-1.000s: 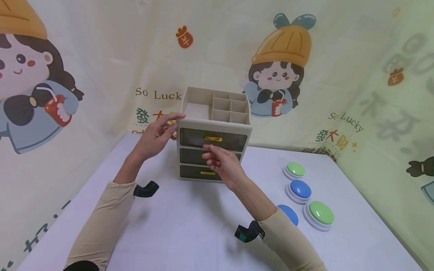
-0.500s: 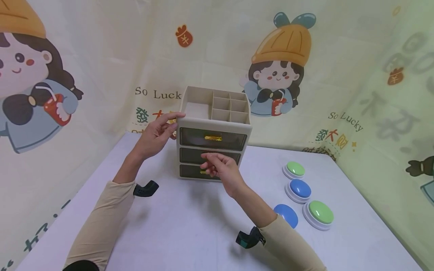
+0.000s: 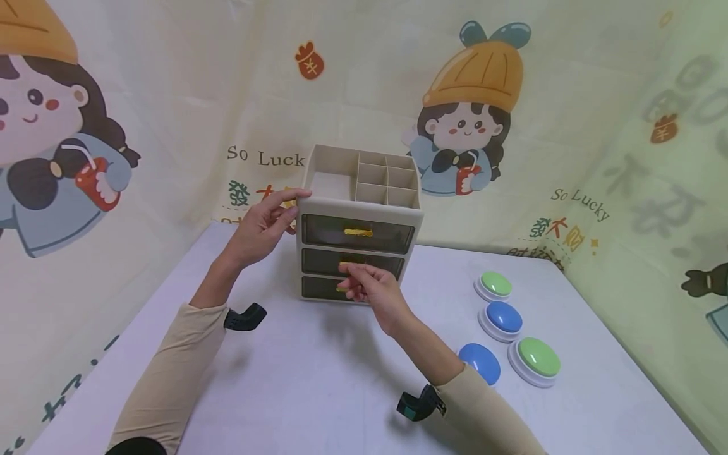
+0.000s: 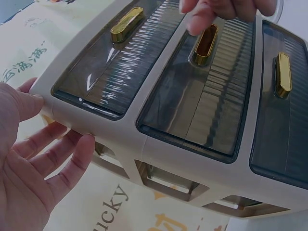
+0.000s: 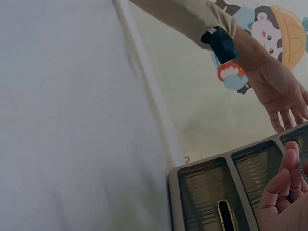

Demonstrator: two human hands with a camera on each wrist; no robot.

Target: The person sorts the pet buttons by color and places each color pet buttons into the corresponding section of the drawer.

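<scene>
A cream desktop drawer unit (image 3: 361, 206) with three dark see-through drawers and gold handles stands on the table. My left hand (image 3: 263, 226) rests on its left front corner, index finger on the top rim, thumb at the front edge and the other fingers along the side. The middle drawer (image 4: 192, 101) is closed. My right hand (image 3: 375, 291) is in front of it, fingers loosely bent, fingertips right at the middle gold handle (image 4: 206, 45). The right wrist view shows these bent fingers over the drawer fronts. The upper drawer (image 3: 324, 230) and the lower drawer (image 3: 318, 287) are closed too.
To the right lie round push buttons on white bases: a green one (image 3: 496, 284), a blue one (image 3: 503, 317), a larger green one (image 3: 539, 357) and another blue one (image 3: 480, 363) partly behind the right sleeve. A printed cartoon cloth (image 3: 364, 82) hangs behind the white table (image 3: 296, 379).
My right hand has moved down from just under the upper drawer's handle to the middle drawer's handle, with a slight rise at the end. The left hand and the drawers stay put.
</scene>
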